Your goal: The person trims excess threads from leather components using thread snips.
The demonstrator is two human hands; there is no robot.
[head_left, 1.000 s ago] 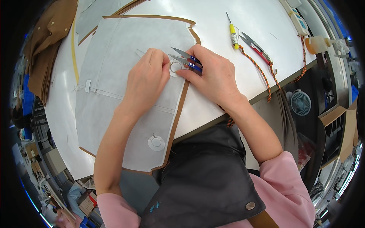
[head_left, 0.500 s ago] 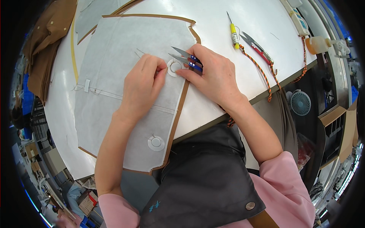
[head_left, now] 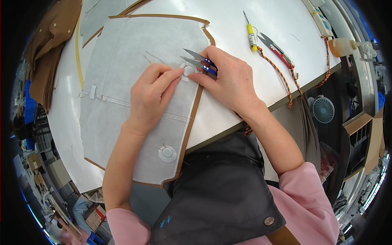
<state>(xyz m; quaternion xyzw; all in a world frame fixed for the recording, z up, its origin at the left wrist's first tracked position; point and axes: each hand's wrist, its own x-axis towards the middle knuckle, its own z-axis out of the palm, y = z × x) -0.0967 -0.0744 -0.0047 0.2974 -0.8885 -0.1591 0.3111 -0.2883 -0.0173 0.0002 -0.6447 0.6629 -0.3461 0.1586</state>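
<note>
My right hand (head_left: 230,77) grips a pair of thread snips (head_left: 200,61) with blue handles. Their blades are apart and point left, just above a round white disc (head_left: 188,72). The disc lies on a pale, lined bag panel (head_left: 118,69) edged in brown. Thumb and fingers of my left hand (head_left: 153,90) are pinched together at the disc's left side. A loose thread (head_left: 154,56) runs out from behind that hand; the pinched part is hidden. Nearer my body, a second round disc (head_left: 167,152) with a short thread end sits on the panel.
Right of the panel lie a yellow-handled awl (head_left: 251,38) and red-handled snips (head_left: 277,51) with braided cords. A bottle of amber liquid (head_left: 342,48) and a power strip (head_left: 321,22) are at the right edge. Brown pieces (head_left: 51,53) hang at far left.
My left fingers have moved slightly right and now meet the upper disc's edge. The loose thread has shifted with them. My right hand and the snips have barely moved.
</note>
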